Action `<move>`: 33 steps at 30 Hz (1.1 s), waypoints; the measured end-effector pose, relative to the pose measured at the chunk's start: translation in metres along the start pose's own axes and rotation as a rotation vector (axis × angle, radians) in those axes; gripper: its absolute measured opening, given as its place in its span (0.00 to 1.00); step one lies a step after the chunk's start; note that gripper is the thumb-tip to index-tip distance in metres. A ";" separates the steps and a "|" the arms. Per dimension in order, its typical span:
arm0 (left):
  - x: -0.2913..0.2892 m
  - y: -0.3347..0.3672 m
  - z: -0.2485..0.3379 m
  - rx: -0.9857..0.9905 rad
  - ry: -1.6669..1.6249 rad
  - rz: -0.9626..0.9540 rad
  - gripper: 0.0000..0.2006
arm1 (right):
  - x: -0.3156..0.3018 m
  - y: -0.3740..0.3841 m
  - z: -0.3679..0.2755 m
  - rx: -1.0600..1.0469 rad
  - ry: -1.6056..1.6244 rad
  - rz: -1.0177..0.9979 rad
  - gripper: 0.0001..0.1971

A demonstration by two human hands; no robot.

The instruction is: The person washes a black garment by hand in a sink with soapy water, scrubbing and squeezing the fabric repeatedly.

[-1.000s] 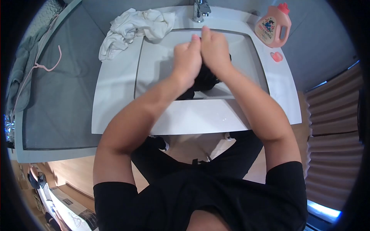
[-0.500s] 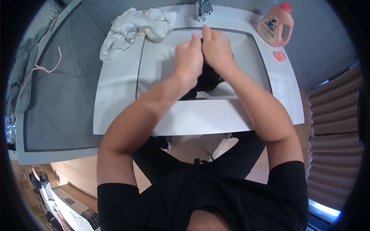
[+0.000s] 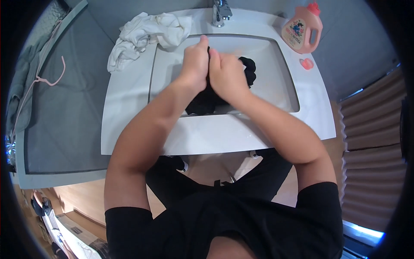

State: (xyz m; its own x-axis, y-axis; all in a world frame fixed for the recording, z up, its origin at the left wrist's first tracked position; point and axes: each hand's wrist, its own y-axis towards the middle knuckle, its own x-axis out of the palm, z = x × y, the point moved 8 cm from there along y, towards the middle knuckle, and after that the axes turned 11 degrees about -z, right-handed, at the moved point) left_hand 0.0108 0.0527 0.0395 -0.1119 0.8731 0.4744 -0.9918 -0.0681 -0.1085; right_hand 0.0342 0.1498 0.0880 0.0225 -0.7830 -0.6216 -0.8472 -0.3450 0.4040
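Note:
Over the white sink basin [image 3: 276, 86], my left hand [image 3: 196, 62] and my right hand [image 3: 227, 77] are pressed close together, both closed on a bunched black cloth [image 3: 202, 102]. A dark strip of it shows between the two fists. The cloth hangs down into the basin toward its near edge, and another black bulge shows past my right hand. Its full shape is hidden under my hands, so I cannot tell what kind of garment it is.
A crumpled white cloth [image 3: 148, 32] lies at the counter's back left corner. The chrome faucet [image 3: 221, 14] stands behind the basin. At the back right are a pink detergent bottle [image 3: 302, 32] and a small pink cap [image 3: 306, 64]. A pink hanger [image 3: 51, 80] is at the left.
Both hands have shifted slightly left with the black cloth. My right hand now sits lower than my left, and more black cloth shows to the right of it.

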 end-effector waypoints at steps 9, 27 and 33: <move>0.007 -0.009 0.019 0.373 0.636 -0.019 0.27 | -0.008 0.013 0.028 0.033 -0.011 0.052 0.25; 0.017 -0.017 0.027 0.043 0.273 -0.628 0.21 | -0.019 0.026 0.059 0.207 0.580 -0.499 0.28; -0.011 -0.005 0.072 0.154 -0.230 -0.648 0.26 | 0.029 0.007 0.040 -0.072 0.658 -0.986 0.16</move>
State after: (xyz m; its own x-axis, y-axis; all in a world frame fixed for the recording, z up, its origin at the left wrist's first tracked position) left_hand 0.0122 0.0090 0.0983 0.5111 0.6380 0.5760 -0.8587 0.3492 0.3751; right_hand 0.0079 0.1454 0.0461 0.9346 -0.2715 -0.2297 -0.2803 -0.9599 -0.0061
